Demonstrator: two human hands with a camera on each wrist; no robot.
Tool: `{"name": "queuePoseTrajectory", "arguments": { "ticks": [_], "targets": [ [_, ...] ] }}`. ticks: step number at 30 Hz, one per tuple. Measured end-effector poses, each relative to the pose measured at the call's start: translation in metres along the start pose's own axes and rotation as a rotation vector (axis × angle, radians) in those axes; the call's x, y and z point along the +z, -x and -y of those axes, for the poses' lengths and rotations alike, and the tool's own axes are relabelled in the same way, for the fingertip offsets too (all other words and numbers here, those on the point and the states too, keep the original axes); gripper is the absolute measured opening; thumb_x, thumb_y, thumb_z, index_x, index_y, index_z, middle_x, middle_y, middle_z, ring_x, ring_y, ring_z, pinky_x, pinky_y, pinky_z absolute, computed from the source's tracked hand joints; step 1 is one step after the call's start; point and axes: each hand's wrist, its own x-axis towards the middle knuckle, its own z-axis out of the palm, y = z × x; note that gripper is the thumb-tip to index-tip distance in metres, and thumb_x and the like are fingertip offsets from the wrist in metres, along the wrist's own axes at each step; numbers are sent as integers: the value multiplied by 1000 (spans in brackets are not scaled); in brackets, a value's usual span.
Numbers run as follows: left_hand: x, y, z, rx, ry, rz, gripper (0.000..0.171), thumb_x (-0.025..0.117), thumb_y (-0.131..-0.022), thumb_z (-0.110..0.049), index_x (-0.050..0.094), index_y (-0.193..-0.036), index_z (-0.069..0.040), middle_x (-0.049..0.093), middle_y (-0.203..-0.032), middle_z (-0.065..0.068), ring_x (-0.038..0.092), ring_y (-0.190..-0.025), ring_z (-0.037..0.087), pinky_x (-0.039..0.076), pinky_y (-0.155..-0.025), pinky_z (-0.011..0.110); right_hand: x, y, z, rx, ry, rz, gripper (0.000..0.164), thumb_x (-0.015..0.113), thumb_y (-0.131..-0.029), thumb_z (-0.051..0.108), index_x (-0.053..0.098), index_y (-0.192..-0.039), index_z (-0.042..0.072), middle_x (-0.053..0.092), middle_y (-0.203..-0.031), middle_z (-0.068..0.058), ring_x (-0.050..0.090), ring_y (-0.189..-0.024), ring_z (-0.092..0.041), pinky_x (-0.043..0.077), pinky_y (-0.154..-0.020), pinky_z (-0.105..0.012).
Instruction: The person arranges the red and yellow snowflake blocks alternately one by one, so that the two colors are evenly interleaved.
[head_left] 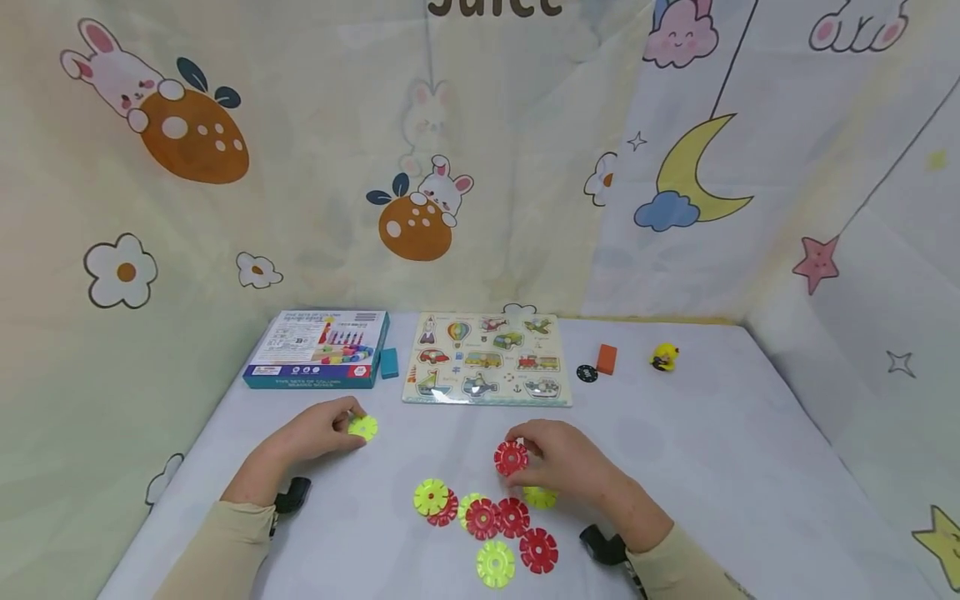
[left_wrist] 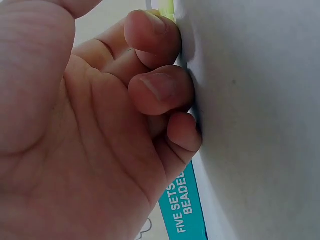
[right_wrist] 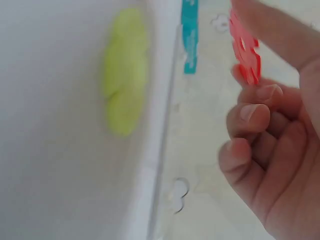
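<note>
My left hand (head_left: 318,429) pinches a yellow-green notched plastic disc (head_left: 363,427) between thumb and fingers, low over the table to the left. In the left wrist view its curled fingers (left_wrist: 160,90) are at the white cloth, and only a sliver of the disc shows. On the right, my right hand (head_left: 566,458) holds a red notched disc (head_left: 512,458) by its edge, raised above the table in the right wrist view. Beneath that hand lies a yellow-green disc (head_left: 540,497). Nearby are several loose discs, including a red one (head_left: 538,551) and a yellow-green one (head_left: 496,564), some overlapping.
At the back stand a flat box (head_left: 315,348), a teal block (head_left: 388,363) and a picture puzzle board (head_left: 487,358). Farther right are a black round chip (head_left: 587,373), an orange block (head_left: 607,359) and a small yellow figure (head_left: 664,357). A printed cloth hangs behind the table.
</note>
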Motion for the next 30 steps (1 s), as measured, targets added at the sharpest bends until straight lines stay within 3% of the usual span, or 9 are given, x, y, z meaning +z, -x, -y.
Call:
{"name": "queuePoseTrajectory", "arguments": {
  "ticks": [9,14,20,25,30],
  "targets": [
    [2,-3,2,-18,20,-5,46,79,-73,-42,61,-111,-23,48,-71,4,47,-69,18,36,-58,32,-9,-25,40,-136,75,-143,67,60,-67,74,65,-111,25,52,-69,6,44,-62,-6,36,-51,-22],
    [1,-3,2,-11,28,-11,46,79,-72,-42,61,-109,-22,48,-72,4,48,-69,19,37,-58,33,-6,-53,61,-197,125,-186,64,62,-71,70,64,-113,23,52,-69,8,44,-62,-5,36,-50,-21],
    [-3,-4,2,-4,20,-9,49,78,-72,-45,61,-113,-22,49,-74,5,48,-72,19,38,-59,33,5,-98,83,-117,171,-75,60,69,-72,63,62,-118,25,54,-74,12,48,-67,-6,40,-55,-23],
    [-6,-4,4,-3,21,-18,50,78,-74,-42,60,-116,-23,48,-75,6,48,-72,20,38,-59,33,33,-138,94,-41,195,34,57,71,-70,63,63,-114,26,57,-81,16,51,-74,-5,42,-61,-23],
    [-2,-5,3,-4,46,6,47,78,-75,-39,60,-115,-23,48,-73,5,48,-70,20,38,-58,32,64,-155,97,65,218,113,52,75,-69,58,64,-104,21,55,-78,12,51,-75,-8,43,-61,-24]
  ]
}}
